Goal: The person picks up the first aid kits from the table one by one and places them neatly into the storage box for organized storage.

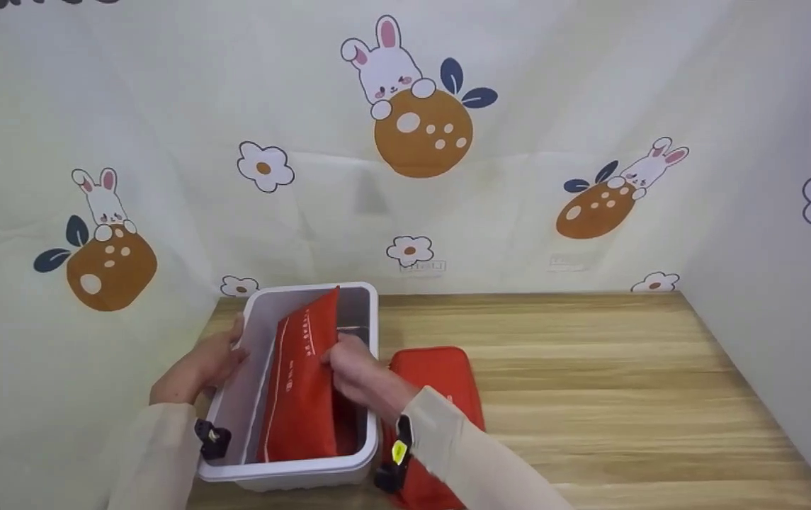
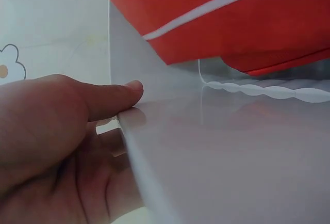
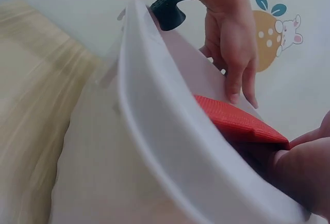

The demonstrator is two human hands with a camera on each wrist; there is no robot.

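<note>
A white plastic bin (image 1: 306, 467) stands at the left of the wooden table. Inside it, a flat red fabric pouch (image 1: 302, 404) with white print and a white stripe is tilted on edge, its upper corner about level with the bin's far rim. My right hand (image 1: 364, 374) reaches over the bin's right side and pinches the pouch's right edge between thumb and fingers. At the left side, my left hand (image 2: 56, 131) holds the bin's rim, thumb over the top and fingers on the outer side. Something dark and partly hidden lies behind the pouch in the bin.
A red zipped case (image 1: 440, 368) lies on the wooden table (image 1: 589, 382) just right of the bin, partly under my right forearm. Patterned cloth (image 1: 518, 191) with rabbits and flowers walls the table at the back and both sides.
</note>
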